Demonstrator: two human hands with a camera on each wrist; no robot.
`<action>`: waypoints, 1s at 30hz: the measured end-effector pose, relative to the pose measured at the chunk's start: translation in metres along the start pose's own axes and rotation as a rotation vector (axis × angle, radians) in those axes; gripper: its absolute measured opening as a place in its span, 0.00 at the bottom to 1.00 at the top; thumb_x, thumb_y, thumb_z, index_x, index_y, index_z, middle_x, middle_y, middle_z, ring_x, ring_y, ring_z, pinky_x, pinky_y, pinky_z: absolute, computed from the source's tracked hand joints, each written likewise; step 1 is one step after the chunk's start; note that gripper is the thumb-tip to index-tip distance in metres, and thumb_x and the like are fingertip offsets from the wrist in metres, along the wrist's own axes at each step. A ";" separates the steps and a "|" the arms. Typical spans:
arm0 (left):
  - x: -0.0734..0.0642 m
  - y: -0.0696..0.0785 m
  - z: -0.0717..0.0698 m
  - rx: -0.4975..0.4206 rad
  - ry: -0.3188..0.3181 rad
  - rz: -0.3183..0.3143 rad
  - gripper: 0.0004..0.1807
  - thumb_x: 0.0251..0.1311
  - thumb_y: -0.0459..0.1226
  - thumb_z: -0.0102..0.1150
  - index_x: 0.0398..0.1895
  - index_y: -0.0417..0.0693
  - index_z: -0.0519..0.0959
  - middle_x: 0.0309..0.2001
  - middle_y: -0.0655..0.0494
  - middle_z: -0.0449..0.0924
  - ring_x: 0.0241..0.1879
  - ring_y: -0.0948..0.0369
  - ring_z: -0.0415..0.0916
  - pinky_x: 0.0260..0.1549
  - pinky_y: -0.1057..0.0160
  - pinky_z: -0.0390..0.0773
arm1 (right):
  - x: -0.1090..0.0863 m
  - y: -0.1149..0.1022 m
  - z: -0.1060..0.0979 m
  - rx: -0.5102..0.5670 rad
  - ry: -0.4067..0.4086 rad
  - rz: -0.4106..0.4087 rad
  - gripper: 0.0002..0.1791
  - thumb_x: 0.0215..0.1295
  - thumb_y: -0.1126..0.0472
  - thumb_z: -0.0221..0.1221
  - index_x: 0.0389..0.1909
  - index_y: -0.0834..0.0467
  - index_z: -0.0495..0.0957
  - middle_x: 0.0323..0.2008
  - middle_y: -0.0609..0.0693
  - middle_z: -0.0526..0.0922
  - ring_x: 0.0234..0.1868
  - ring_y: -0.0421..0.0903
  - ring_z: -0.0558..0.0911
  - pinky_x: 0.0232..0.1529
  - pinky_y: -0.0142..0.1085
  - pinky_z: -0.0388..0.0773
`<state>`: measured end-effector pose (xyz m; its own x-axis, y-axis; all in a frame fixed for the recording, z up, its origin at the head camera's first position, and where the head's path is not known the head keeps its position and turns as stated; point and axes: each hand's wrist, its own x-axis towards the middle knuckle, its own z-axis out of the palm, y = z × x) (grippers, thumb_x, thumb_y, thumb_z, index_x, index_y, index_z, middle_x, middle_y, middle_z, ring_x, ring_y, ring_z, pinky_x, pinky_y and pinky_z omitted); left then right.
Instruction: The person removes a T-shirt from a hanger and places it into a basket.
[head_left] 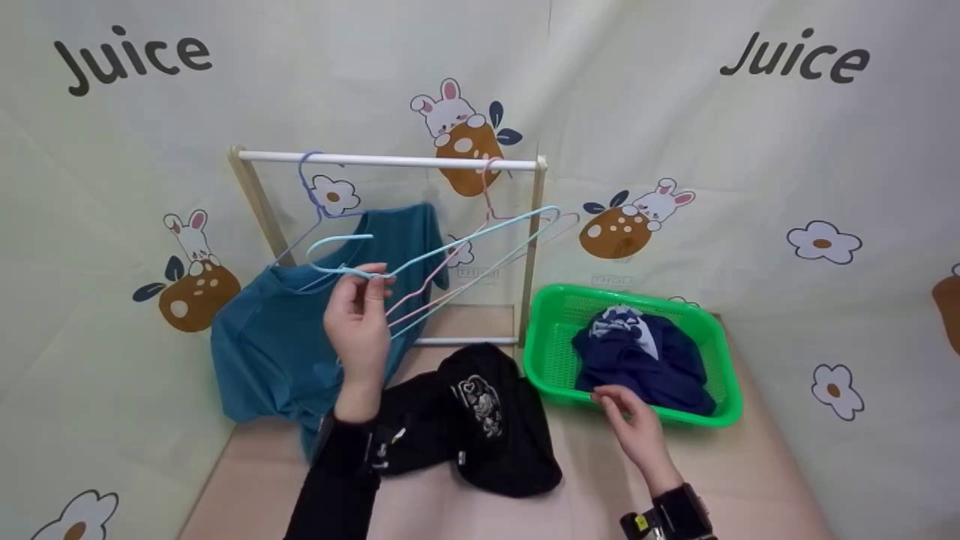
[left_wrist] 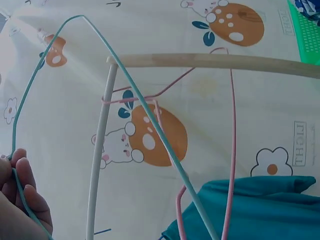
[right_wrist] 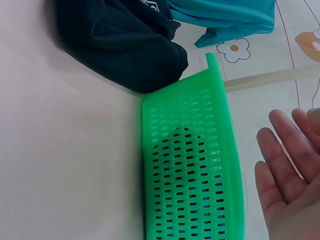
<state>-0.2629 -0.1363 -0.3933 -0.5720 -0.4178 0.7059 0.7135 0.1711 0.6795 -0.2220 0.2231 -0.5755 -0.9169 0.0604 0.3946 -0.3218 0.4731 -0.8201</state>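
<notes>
My left hand [head_left: 358, 319] pinches a light blue clothes hanger [head_left: 480, 234] just below its hook and holds it up in front of the rack. In the left wrist view the same hand [left_wrist: 25, 195] has its fingers around the hanger wire [left_wrist: 145, 102]. My right hand [head_left: 634, 427] hovers at the near rim of the green basket [head_left: 536, 360] and holds nothing; the right wrist view shows its fingers [right_wrist: 290, 145] extended. Navy clothing [head_left: 637, 367] lies bunched in the basket. A black garment [head_left: 502, 420] with a pale print is crumpled on the table below the left hand.
A small rack with a white bar [head_left: 390, 160] stands behind. On it hang a teal shirt [head_left: 277, 352] on a purple-blue hanger [head_left: 307, 180] and a bare pink hanger [head_left: 487, 187]. A printed curtain [head_left: 750, 165] surrounds the table [head_left: 600, 495] at the back and sides.
</notes>
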 end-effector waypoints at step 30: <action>0.051 -0.045 -0.016 0.327 0.085 -0.096 0.11 0.69 0.32 0.57 0.49 0.35 0.83 0.40 0.46 0.85 0.39 0.58 0.79 0.39 0.68 0.76 | -0.008 -0.022 0.010 0.021 -0.061 -0.099 0.08 0.65 0.74 0.60 0.43 0.68 0.81 0.38 0.59 0.86 0.39 0.49 0.85 0.43 0.23 0.74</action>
<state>-0.3178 -0.1798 -0.3909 -0.5847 -0.5166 0.6255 0.4825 0.3984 0.7800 -0.2097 0.2034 -0.5644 -0.8929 -0.0396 0.4485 -0.4157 0.4555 -0.7873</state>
